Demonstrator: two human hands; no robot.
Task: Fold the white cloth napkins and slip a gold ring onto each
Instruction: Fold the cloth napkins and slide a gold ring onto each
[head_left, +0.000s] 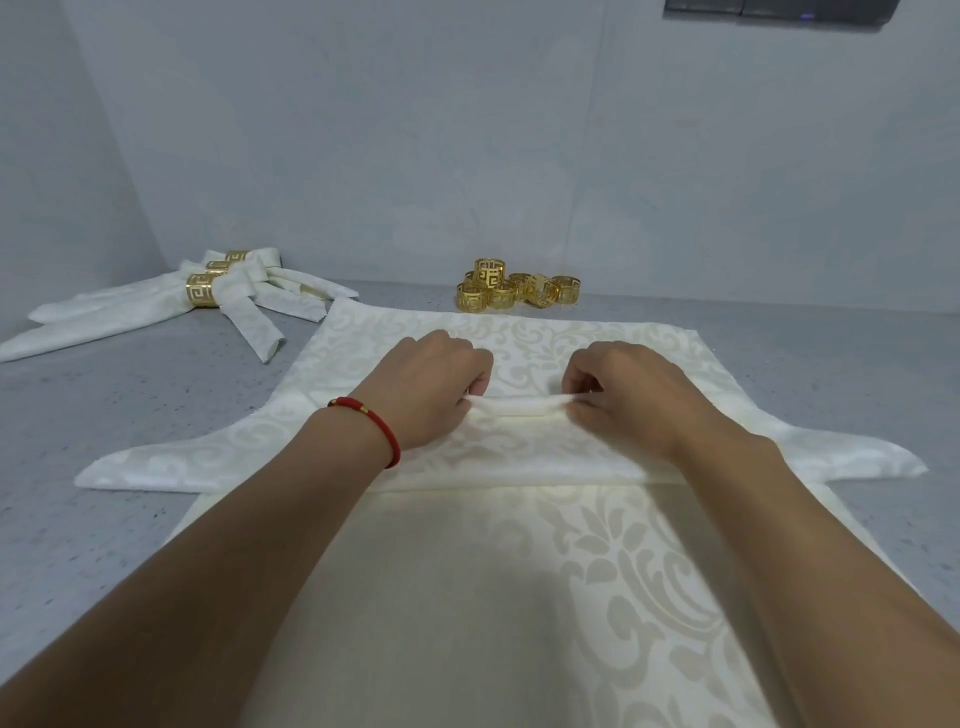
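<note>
My left hand and right hand both pinch a small raised pleat at the middle of the folded napkin; the fingers of each are curled round the gathered fabric, thumbs underneath as far as I can tell. The napkin lies as a long band with its two ends splayed outward, on top of a stack of flat napkins on the grey table.

Beyond the napkin, near the wall, stands the pile of loose gold rings; beyond it and to its left lie the finished napkins, each already in a ring.

Risks, in my judgement: the cloth looks smooth and slippery, so the pleat may slide out if either pinch slackens; one hand must let go to fetch a ring, and the gather could then spring flat; lifting may drag the flat napkin beneath askew; an uneven pinch would leave lopsided ends.
</note>
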